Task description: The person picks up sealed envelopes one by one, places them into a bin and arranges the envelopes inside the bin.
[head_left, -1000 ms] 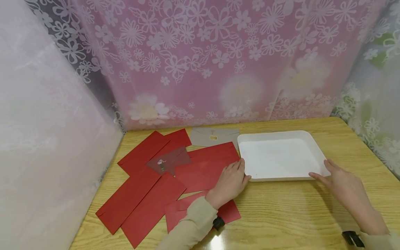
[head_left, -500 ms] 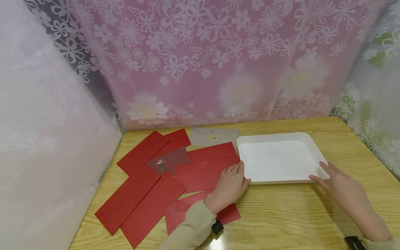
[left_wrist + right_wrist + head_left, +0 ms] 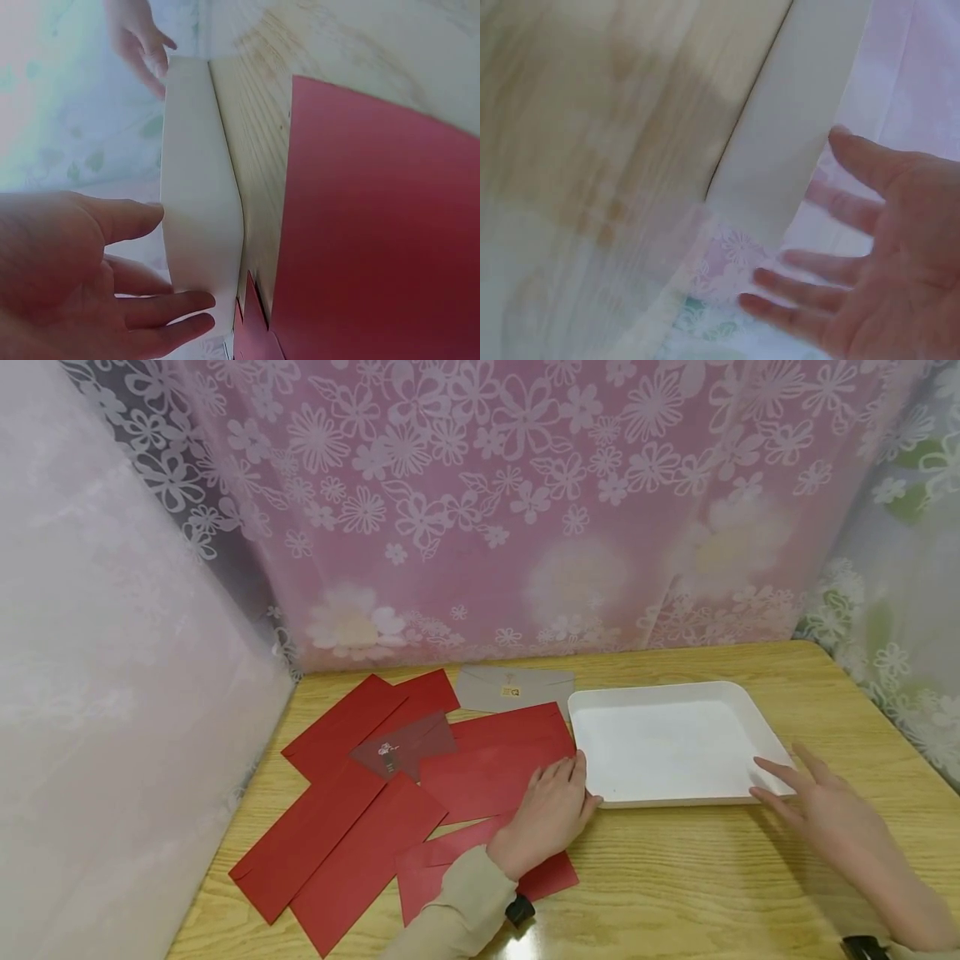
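Note:
A shallow white tray (image 3: 667,745) lies on the wooden table, right of the envelopes. My left hand (image 3: 546,814) rests against its near left corner; the left wrist view shows the thumb at the rim and straight fingers along the outer wall. At the near right corner is my right hand (image 3: 836,822), its fingers spread and loosely extended. In the right wrist view those fingers (image 3: 802,289) stand beside the tray's wall (image 3: 780,135), with the thumb tip close to the rim; contact there is unclear. Beneath my left wrist lies a red envelope (image 3: 431,868).
Several red envelopes (image 3: 307,835) overlap on the left of the table (image 3: 675,885). A dark maroon envelope (image 3: 420,742) lies across some of them. Behind is a grey envelope (image 3: 487,685) with a gold sticker. A pink floral curtain (image 3: 525,510) hangs behind the table.
The tray has slid slightly toward me, with my left hand staying at its corner. My right hand has shifted a little right and nearer, and its fingers have spread.

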The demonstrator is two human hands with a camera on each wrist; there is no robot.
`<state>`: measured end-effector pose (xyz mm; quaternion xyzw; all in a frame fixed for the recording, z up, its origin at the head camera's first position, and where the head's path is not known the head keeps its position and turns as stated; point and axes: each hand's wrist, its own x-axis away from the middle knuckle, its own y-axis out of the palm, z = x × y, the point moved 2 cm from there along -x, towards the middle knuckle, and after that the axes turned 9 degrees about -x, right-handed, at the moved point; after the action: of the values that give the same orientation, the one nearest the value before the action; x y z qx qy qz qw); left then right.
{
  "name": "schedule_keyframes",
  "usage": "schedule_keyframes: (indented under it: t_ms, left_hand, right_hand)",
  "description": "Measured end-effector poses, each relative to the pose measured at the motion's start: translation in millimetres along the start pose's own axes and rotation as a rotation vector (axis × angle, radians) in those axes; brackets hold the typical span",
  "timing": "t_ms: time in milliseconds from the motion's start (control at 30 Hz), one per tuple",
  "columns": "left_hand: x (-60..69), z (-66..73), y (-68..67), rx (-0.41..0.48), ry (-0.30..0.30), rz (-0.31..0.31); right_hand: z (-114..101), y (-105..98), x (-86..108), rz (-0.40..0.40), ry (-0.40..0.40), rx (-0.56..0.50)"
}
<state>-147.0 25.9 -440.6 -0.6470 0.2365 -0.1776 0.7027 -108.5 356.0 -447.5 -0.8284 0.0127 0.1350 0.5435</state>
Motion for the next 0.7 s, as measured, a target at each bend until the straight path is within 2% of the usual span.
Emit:
schedule_keyframes:
  t_ms: [100, 200, 367, 700]
  left_hand:
    - [1.0, -1.1, -0.3, 0.012, 0.006, -0.006]
    - [1.4, -2.4, -0.7, 0.019, 0.014, -0.002]
    - [0.7, -4.1, -0.4, 0.020, 0.017, 0.000]
    - [0.6, -3.2, -0.3, 0.015, 0.012, -0.025]
  right_hand:
    - [3, -1, 0.1, 0.046, -0.129, 0.006]
    - [2, 0, -2.6, 0.030, -0.212, -0.027]
    - [-3, 0, -11.4, 0.005, -0.240, -0.063]
    - [-4, 2, -17.1, 0.035, -0.280, 0.003]
